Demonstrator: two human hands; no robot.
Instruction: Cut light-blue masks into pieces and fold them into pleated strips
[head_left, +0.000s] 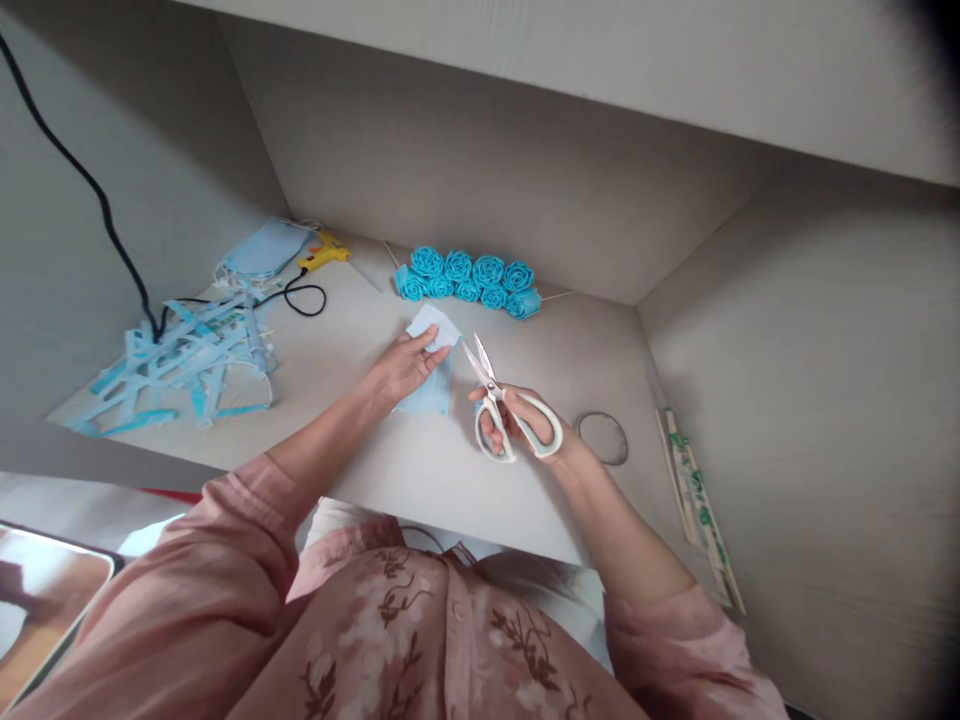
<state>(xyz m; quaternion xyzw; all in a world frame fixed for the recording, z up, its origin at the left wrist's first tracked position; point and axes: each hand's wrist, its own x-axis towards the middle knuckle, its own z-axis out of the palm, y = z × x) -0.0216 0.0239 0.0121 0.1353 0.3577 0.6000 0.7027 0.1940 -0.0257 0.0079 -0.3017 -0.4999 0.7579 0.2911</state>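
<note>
My left hand (411,363) pinches a small light-blue piece of mask fabric (439,322) between thumb and fingers. White-handled scissors (517,425) are in my right hand (517,405), their blades parted and pointing up toward the fabric's right corner. The blade tips look close to that corner; whether they touch it I cannot tell. Under my left hand another blue fabric piece (429,392) lies on the table, partly covered. Just beyond the held piece sits a cluster of blue rolled flowers (472,275), with thin sticks poking out at both ends.
Cut blue and white strips (187,365) are heaped at the left. Behind them lie stacked face masks (268,247) and a yellow glue gun (325,250) with a black cord. A ring of wire (602,438) and wrapped wooden sticks (697,490) lie right. Panels enclose the table (360,450).
</note>
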